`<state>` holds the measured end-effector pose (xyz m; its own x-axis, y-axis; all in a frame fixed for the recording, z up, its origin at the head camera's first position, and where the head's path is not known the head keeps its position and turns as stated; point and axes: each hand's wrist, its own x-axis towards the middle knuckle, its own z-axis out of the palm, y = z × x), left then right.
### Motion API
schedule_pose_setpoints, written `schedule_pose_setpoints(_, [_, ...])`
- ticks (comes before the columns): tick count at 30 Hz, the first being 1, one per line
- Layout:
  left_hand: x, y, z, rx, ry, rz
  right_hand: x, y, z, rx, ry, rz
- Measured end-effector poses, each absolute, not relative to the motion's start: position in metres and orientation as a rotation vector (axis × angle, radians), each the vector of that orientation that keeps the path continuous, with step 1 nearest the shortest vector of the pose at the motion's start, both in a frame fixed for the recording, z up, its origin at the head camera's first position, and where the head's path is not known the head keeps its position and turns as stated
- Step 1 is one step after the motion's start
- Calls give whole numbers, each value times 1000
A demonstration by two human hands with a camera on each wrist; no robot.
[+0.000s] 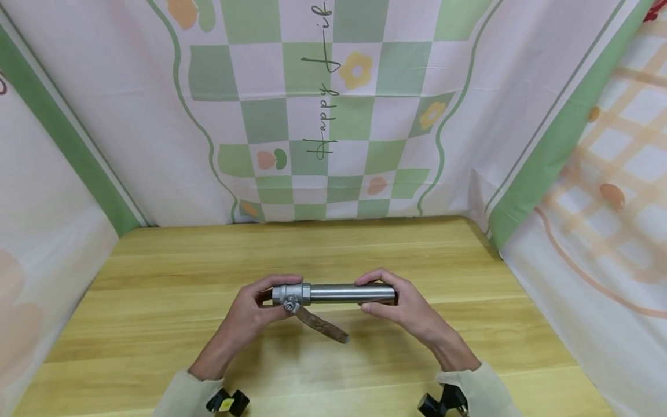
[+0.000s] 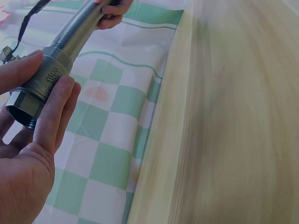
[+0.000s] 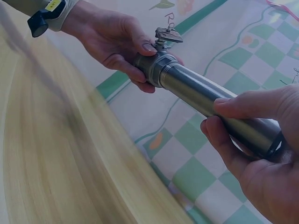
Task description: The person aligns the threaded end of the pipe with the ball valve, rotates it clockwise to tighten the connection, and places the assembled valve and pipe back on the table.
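A metal ball valve (image 1: 292,293) with a worn brown lever handle (image 1: 323,325) is joined to a smooth steel pipe (image 1: 339,293), held level above the table. My left hand (image 1: 250,310) grips the valve body between thumb and fingers. At the other end my right hand (image 1: 401,301) holds the pipe, thumb on the near side and fingers on the far side. The left wrist view shows the valve's open hex end (image 2: 25,108) and raised lettering on its body. Threads show where the pipe (image 3: 205,93) meets the valve (image 3: 158,64) in the right wrist view.
The wood-grain table (image 1: 292,249) lies beneath both hands. A green-and-white checked cloth (image 1: 312,121) hangs behind its far edge, with further printed cloth (image 1: 615,191) at the sides. Black wrist cameras (image 1: 227,401) sit at the sleeves.
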<state>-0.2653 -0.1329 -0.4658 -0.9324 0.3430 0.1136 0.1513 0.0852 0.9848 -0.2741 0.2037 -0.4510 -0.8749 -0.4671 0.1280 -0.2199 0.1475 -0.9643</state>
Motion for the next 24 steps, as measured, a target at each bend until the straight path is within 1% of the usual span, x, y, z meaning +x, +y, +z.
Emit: schedule_pose_setpoints(24, [-266, -134, -465, 498, 2204, 1968, -273, 202, -450, -614, 2246, -1781])
